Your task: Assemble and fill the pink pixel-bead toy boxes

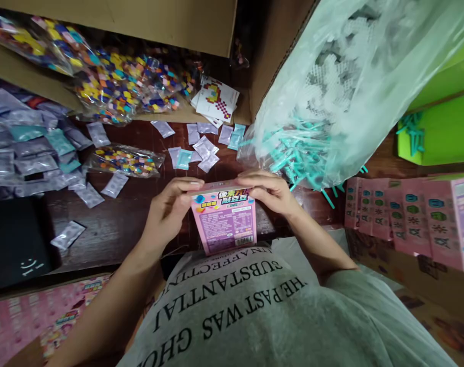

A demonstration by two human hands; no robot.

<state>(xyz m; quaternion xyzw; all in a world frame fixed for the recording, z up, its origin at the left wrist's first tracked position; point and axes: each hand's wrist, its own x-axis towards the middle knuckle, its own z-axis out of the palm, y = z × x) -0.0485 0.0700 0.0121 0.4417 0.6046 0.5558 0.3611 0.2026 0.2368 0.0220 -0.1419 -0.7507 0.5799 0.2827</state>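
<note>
A pink and purple printed carton (pixel 226 224) stands upright at the table's near edge, close to my shirt, its text panel and barcode facing up toward me. My left hand (pixel 171 206) grips its upper left corner between thumb and fingers. On the upper right corner, my right hand (pixel 268 191) holds it the same way, fingers along the top edge. Just beyond the carton lie several small lilac and teal sachets (pixel 206 148). A clear bag of coloured beads (pixel 125 160) rests past my left hand. Teal plastic sticks (pixel 299 150) lie in a bag beyond my right hand.
An open cardboard box (pixel 113 20) at the back holds bead bags and printed cards (pixel 216 99). Lilac sachets (pixel 29 148) are heaped at left, above a black case (pixel 18 244). On the right stand pink cartons (pixel 404 214) and a green bin (pixel 442 127).
</note>
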